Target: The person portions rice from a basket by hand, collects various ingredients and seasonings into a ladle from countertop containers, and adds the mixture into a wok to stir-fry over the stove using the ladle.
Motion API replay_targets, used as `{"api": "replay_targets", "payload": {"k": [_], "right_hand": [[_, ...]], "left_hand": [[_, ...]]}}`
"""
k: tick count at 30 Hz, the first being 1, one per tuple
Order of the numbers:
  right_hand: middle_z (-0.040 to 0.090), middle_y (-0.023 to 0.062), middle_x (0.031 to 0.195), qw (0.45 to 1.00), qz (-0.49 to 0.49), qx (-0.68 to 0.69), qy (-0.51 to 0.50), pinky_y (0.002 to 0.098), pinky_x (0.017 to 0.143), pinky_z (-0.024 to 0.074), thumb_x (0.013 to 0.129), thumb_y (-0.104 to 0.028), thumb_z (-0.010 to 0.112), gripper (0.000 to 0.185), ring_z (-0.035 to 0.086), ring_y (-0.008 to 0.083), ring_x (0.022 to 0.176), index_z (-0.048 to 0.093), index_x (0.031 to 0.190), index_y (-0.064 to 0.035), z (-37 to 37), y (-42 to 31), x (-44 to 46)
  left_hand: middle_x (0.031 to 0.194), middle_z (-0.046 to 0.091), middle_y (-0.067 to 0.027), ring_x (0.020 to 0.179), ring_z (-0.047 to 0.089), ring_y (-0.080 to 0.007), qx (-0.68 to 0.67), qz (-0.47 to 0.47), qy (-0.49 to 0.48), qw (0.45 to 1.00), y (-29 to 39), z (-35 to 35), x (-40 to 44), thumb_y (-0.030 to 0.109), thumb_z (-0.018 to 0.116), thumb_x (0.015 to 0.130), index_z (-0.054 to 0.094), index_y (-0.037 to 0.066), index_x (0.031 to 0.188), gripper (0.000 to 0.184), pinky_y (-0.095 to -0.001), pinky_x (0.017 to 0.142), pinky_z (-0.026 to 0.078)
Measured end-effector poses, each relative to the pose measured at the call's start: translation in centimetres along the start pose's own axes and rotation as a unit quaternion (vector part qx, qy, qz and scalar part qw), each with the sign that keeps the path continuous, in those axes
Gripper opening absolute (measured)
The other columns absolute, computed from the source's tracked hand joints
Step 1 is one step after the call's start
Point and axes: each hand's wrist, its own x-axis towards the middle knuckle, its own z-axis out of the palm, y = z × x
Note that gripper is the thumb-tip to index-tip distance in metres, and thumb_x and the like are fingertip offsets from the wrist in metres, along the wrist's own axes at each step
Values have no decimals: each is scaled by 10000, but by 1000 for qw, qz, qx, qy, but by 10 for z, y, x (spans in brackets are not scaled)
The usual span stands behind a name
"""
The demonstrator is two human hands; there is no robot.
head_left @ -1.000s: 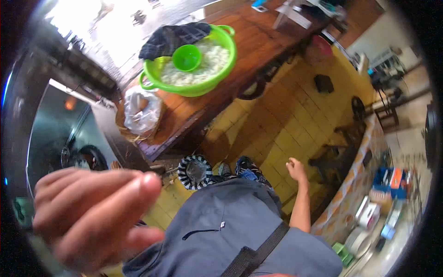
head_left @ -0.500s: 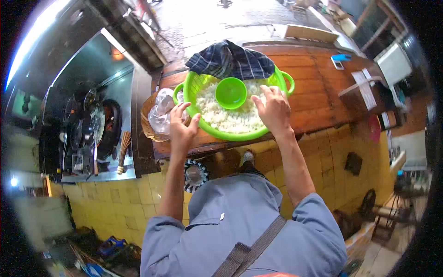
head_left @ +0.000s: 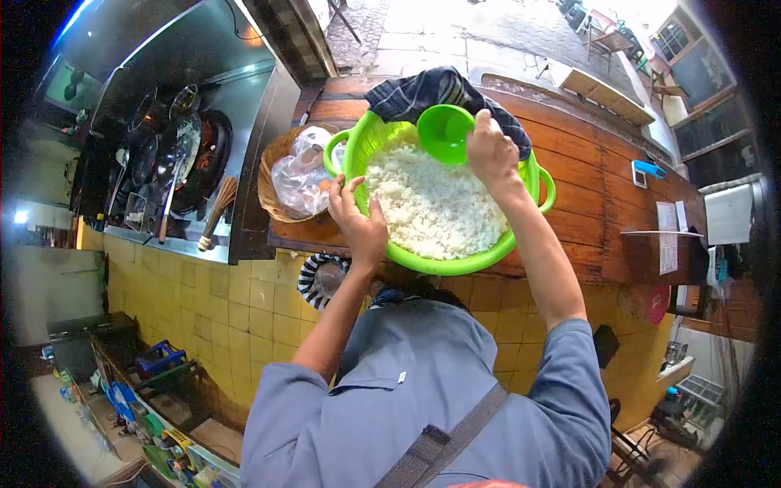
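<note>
A big green plastic basket [head_left: 455,266] full of cooked white rice [head_left: 435,203] stands on the wooden counter. My right hand [head_left: 492,154] is closed on the edge of a green bowl [head_left: 446,134], which is tilted above the rice at the far side. At the basket's left rim is my left hand [head_left: 358,224], its thumb on the inner side and its fingers curled at the outer side, below the left handle. A dark checked cloth [head_left: 423,91] hangs over the basket's far rim, partly behind the bowl.
Left of the basket, a woven basket [head_left: 271,207] holds clear plastic bags [head_left: 301,167]. A metal cooking station [head_left: 264,106] with a wok [head_left: 215,154] and a whisk brush [head_left: 218,211] is further left. A phone [head_left: 640,174] and papers [head_left: 667,236] lie on the wooden counter [head_left: 582,207] at right.
My right hand has taken hold of the bowl and lifted and tilted it off the rice. My left hand has come onto the basket's rim. The camera view has shifted.
</note>
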Motion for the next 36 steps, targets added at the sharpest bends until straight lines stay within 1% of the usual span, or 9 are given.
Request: {"api": "replay_targets", "payload": {"k": [2, 5, 8, 11, 14, 18, 23, 32, 36], "right_hand": [[605, 161, 930, 1000, -26, -13, -1, 427, 561, 515, 847, -162, 436, 199, 616, 371, 678, 418, 1000, -36, 14, 8, 4], [551, 176, 1036, 976, -217, -15, -1, 360, 536, 528, 829, -55, 397, 359, 628, 319, 653, 362, 1185, -23, 24, 1, -4], [456, 181, 1109, 938, -347, 6, 22, 357, 605, 551, 772, 24, 460, 537, 623, 344, 737, 369, 1256, -190, 25, -23, -27], [437, 187, 1126, 955, -281, 38, -89, 352, 627, 548, 762, 36, 468, 570, 615, 342, 768, 388, 1251, -245, 15, -35, -39], [437, 183, 1115, 978, -182, -8, -100, 363, 641, 540, 755, 36, 472, 589, 609, 325, 789, 397, 1253, -271, 8, -30, -19], [442, 165, 1099, 973, -227, -34, -28, 425, 691, 518, 755, 23, 466, 599, 603, 346, 788, 398, 1270, -275, 29, -32, -34], [469, 164, 1095, 972, -153, 90, -151, 427, 735, 490, 730, 41, 463, 583, 583, 384, 838, 427, 1245, -231, 2, -42, -29], [470, 151, 1147, 951, -203, -18, -233, 404, 678, 529, 679, 115, 469, 656, 605, 348, 832, 435, 1241, -221, -17, -46, -77], [471, 144, 1105, 950, -259, -15, -174, 403, 658, 528, 710, 81, 452, 604, 603, 350, 787, 451, 1228, -228, -28, -30, -104]], "left_hand": [[1264, 345, -183, 1216, 279, -355, -17, -2, 6, 1000, -5, 0, 1, 1, 537, 719, 489, 27, 1075, 360, -454, 1018, 206], [1260, 361, -178, 1215, 292, -353, -24, -3, 19, 1000, -7, 2, 2, -33, 510, 710, 491, 27, 1067, 362, -454, 1016, 213], [1255, 371, -182, 1219, 305, -354, -18, -16, 19, 1000, 0, -2, 1, -60, 485, 710, 496, 26, 1055, 356, -449, 1018, 223], [1264, 360, -187, 1227, 309, -359, -43, -21, 9, 999, -2, -2, 2, -80, 465, 699, 503, 17, 1034, 351, -433, 1024, 238], [1272, 354, -189, 1231, 308, -359, -55, -19, 8, 998, 0, -2, 3, -93, 446, 690, 516, 20, 1015, 351, -430, 1025, 235], [1281, 345, -192, 1238, 301, -360, -66, -25, -5, 998, -4, -2, 3, -105, 431, 678, 535, 30, 993, 358, -427, 1026, 233], [1256, 414, -181, 1214, 356, -349, -61, -22, 24, 998, 0, -1, 5, -102, 447, 667, 567, 52, 962, 354, -412, 1013, 265], [1249, 430, -183, 1202, 377, -349, -84, -37, 54, 994, -3, 1, 3, -105, 409, 677, 579, 25, 884, 299, -414, 999, 292], [1242, 439, -180, 1194, 386, -349, -92, -36, 58, 993, -3, 2, 3, -110, 410, 676, 579, 26, 887, 302, -414, 994, 299]]}}
